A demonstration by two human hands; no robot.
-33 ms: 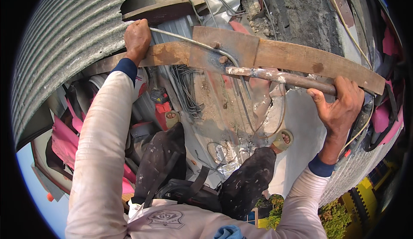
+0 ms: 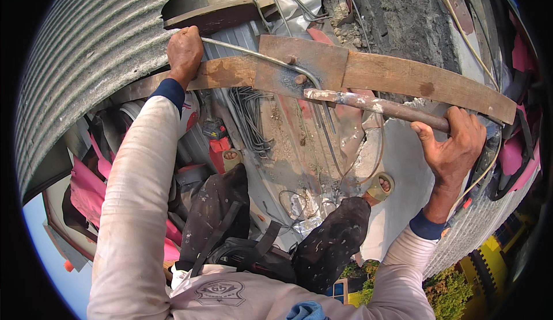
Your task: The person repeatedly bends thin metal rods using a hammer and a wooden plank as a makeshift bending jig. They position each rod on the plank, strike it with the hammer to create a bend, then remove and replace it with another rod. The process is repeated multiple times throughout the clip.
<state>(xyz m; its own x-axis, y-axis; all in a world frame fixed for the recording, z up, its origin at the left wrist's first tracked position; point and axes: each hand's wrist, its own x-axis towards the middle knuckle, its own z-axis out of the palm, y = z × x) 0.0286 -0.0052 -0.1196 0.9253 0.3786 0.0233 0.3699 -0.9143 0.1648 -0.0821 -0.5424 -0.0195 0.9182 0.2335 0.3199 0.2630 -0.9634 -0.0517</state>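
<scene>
A long wooden plank (image 2: pixel 423 82) lies crosswise before me, with a rusty metal plate (image 2: pixel 314 55) on its middle that carries short round pegs. A thin steel rod (image 2: pixel 245 49) runs between the pegs and bends into a hook toward me. My left hand (image 2: pixel 184 53) is closed in a fist around the rod's left end, just above the plank. A paint-spotted metal pipe (image 2: pixel 383 108) lies just on my side of the plank, its left end by the rod's bend. My right hand (image 2: pixel 456 141) grips the pipe's right end, fingers wrapped over it and thumb along the near side.
Corrugated sheet (image 2: pixel 86 49) rises on the left. A bundle of bent rods (image 2: pixel 247 115) and a red-and-black power tool (image 2: pixel 216 136) lie beyond my left foot. Rough concrete (image 2: pixel 409 21) stretches along the far right. A loose cable (image 2: pixel 464 32) hangs at the right, and thin wires curl between my sandalled feet.
The pipe's right end and my right hand have come slightly toward me. My left hand and the plank have hardly moved.
</scene>
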